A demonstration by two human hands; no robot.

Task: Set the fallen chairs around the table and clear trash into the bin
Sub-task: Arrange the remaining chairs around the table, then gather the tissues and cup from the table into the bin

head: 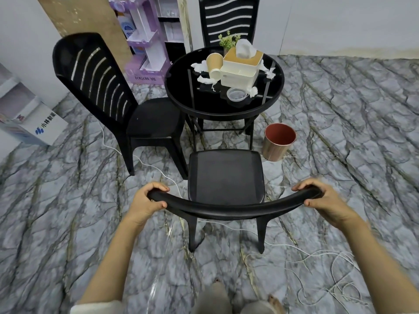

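Note:
A black chair (226,177) stands upright just in front of me, its seat facing the round black table (181,96). My left hand (147,200) and my right hand (322,200) each grip an end of its curved top rail. Two more black chairs stand upright: one (99,87) at the table's left, one (229,19) behind it. On the table lie a tipped paper cup (214,64), crumpled tissues (205,79), a clear plastic lid (237,94), a cream tissue box (241,66) and a small plant (227,40). A copper bin (278,141) stands open on the floor right of the table legs.
White cables (317,254) trail over the marble-patterned floor under and right of the near chair. A purple display shelf (145,41) stands behind the left chair, and a white box (27,118) sits at the far left. My feet (275,301) show at the bottom edge.

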